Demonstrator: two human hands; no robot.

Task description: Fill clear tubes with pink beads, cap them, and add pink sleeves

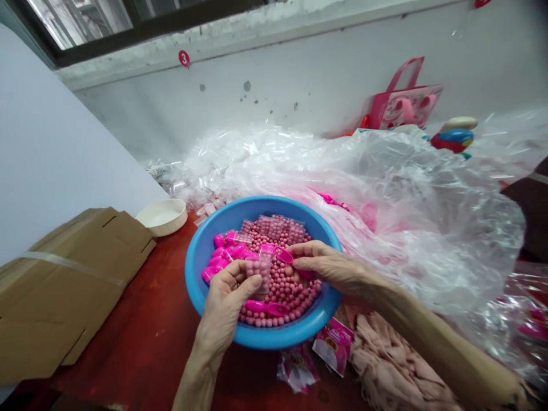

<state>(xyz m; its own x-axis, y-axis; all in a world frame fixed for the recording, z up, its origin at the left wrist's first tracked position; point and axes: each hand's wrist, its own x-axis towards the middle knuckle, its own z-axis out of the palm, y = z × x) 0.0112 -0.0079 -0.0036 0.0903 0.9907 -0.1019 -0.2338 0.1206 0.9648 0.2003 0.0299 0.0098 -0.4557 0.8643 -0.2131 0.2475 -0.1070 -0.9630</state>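
My left hand [229,297] is closed on a small clear container [258,277] full of pink beads, over a blue basin [194,285]. At the container's upper end, my right hand [325,265] pinches a bright pink scoop-shaped piece [283,255]; whether the two are joined I cannot tell. Loose pink beads [291,297] fill the front and middle of the basin. On them lies another pink scoop-like piece [265,307], close to the left thumb. Several bright pink pieces [229,251] are heaped at the basin's left, and filled clear containers [278,227] lie at its back.
Flattened cardboard [81,279] lies left on the red table [149,325], near a white round dish [162,217]. Clear plastic bags [406,211] cover the back and right. A pink printed packet [335,345] and a beige cloth [394,359] lie at the front right.
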